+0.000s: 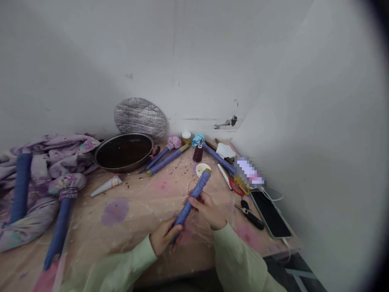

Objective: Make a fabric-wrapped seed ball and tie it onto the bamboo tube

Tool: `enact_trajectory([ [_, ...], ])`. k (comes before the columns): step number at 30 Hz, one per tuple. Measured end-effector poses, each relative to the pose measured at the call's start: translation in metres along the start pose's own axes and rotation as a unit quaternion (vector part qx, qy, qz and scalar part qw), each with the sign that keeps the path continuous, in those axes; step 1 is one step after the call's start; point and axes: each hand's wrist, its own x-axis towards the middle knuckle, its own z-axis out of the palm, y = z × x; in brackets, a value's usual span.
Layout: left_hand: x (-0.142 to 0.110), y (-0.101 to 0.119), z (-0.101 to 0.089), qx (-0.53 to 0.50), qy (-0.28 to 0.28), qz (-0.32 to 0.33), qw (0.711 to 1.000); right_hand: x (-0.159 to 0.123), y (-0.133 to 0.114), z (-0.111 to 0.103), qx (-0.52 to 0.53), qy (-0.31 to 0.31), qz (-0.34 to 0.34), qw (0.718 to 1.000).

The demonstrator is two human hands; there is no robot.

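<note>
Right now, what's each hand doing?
Left hand: closed, holding the lower part of the blue wrapped rod.
Right hand: closed, holding the same rod higher up.

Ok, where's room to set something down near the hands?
Room on the sheer tablecloth between the loose blue rod and the left hand on the held rod, below the paper cone. Crowded: far right corner, around the red-handled scissors and phone.
</note>
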Motion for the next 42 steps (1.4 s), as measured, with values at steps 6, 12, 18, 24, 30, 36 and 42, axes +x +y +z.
enact_trajectory([
  [6,-0.009,0.012,-0.011,-0.01,0.022,0.004,1.0,-0.01,-0.003,-0.008,0.075,-0.016,-0.054,0.996],
  [12,-0.018,0.013,-0.014,-0.042,0.072,0.012,0.996,-0.021,-0.003,-0.009,0.091,-0.031,-0.074,0.993],
  [18,-0.029,0.014,-0.012,0.045,0.106,0.016,0.993,-0.029,0.005,0.0,0.093,-0.011,-0.074,0.993],
  [24,-0.028,0.028,-0.022,0.012,0.141,0.043,0.989,-0.035,0.006,0.011,0.145,0.024,-0.11,0.983],
  [30,-0.01,0.058,-0.024,-0.075,0.23,0.143,0.96,-0.043,0.003,0.025,0.245,0.048,-0.118,0.961],
  [36,-0.003,0.082,-0.009,-0.045,0.239,0.234,0.941,-0.043,0.007,0.023,0.337,0.127,-0.025,0.933],
  [42,-0.006,0.092,0.0,0.108,0.238,0.322,0.91,-0.033,0.015,0.024,0.401,0.137,0.048,0.905],
])
